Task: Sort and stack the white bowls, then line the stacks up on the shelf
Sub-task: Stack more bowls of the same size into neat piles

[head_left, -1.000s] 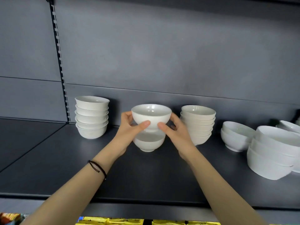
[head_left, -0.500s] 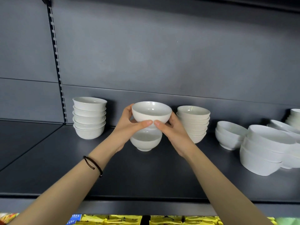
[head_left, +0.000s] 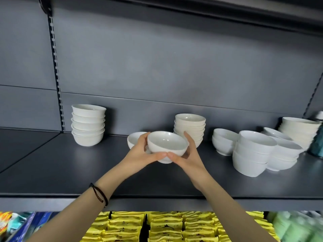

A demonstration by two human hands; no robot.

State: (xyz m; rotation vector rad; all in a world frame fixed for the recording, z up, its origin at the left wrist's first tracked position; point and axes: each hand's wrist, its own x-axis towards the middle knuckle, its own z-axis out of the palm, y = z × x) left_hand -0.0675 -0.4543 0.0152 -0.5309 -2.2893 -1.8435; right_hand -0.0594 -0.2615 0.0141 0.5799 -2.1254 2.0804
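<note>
Both my hands hold one white bowl (head_left: 167,144) just above the dark shelf (head_left: 70,168). My left hand (head_left: 139,154) cups its left side and my right hand (head_left: 187,154) cups its right, thumbs meeting under the front. Another single white bowl (head_left: 135,139) stands on the shelf behind my left hand, partly hidden. A stack of several bowls (head_left: 88,127) stands at the back left. A cream-toned stack (head_left: 190,127) stands just behind my right hand.
To the right stand more white bowl stacks: a small pair (head_left: 223,142), a taller large stack (head_left: 251,155), wider bowls (head_left: 284,154) and a cream stack (head_left: 300,131). A teal object (head_left: 317,144) sits at the far right. Yellow packets (head_left: 157,226) fill the shelf below.
The held bowl has come down and toward me, to the right of the single bowl it hovered over. The camera has tilted down and pulled back, showing the lower shelf.
</note>
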